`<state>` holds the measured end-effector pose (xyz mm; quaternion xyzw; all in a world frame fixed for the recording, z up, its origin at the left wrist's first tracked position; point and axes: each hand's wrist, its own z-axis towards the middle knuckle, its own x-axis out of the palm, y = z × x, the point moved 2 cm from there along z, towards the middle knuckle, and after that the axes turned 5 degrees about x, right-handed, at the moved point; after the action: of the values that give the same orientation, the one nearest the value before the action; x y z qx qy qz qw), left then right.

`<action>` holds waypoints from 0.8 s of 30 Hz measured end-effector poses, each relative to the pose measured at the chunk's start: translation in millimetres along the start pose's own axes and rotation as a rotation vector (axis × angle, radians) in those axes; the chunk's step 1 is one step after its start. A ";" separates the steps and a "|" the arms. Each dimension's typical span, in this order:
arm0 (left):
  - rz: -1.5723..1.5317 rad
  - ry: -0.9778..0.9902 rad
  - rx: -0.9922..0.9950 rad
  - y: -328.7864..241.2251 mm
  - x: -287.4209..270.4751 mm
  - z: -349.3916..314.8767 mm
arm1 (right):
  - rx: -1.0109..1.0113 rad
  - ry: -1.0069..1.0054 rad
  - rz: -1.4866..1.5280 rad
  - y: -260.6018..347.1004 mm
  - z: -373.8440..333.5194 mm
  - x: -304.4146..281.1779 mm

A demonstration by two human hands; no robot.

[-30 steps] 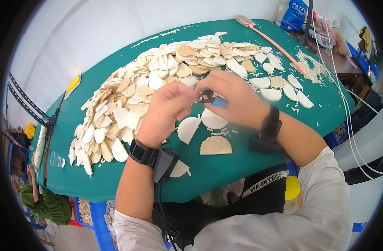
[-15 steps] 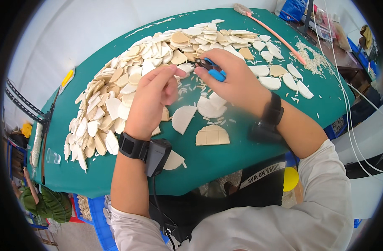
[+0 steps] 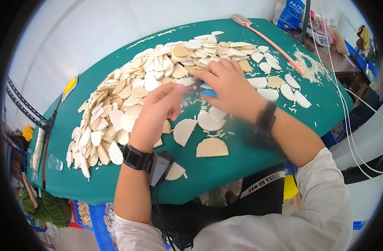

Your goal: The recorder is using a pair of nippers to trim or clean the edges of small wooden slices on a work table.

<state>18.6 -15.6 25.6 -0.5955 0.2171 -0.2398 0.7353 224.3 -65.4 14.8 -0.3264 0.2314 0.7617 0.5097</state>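
My right hand point(image 3: 233, 88) is closed around a pair of blue-handled pliers point(image 3: 209, 92), whose dark jaws point left and are blurred. My left hand point(image 3: 160, 104) is closed just left of the jaws, its thumb and index finger together; whatever they hold is too small or blurred to make out. Beneath both hands, small white slivers point(image 3: 193, 101) are scattered. Nearer me lie a white half-round slab point(image 3: 185, 131), a round-edged white piece point(image 3: 210, 121) and a cream half-round slab point(image 3: 212, 147) scored with lines.
A big heap of white and tan slabs point(image 3: 116, 104) curves along the far and left side of the green table point(image 3: 225, 175). A pink-handled brush point(image 3: 275, 46) lies at the far right by a pile of slivers point(image 3: 308, 62). A clear cup point(image 3: 55, 162) stands at left.
The whole view has shifted, so the table sits slightly lower. My right hand has turned over the pliers, hiding more of their handles. The left hand stays closed beside the jaws.
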 end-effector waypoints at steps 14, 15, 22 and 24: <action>-0.017 -0.148 0.062 20.9 4.0 6.6 | -0.035 0.009 -0.025 1.8 -0.7 3.7; -0.021 -0.173 0.084 20.6 2.9 5.2 | -0.025 0.021 -0.017 1.8 -1.1 4.0; 0.039 -0.212 0.274 32.7 1.1 17.5 | 0.057 -0.041 0.041 -18.8 -13.7 -0.5; -0.017 -0.295 0.205 30.1 -3.6 13.1 | 0.028 -0.099 0.119 -21.4 -9.1 12.8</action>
<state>26.4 1.9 -1.2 -0.5480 0.0764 -0.1770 0.8140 243.2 -55.7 -1.2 -0.2671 0.2354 0.8025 0.4789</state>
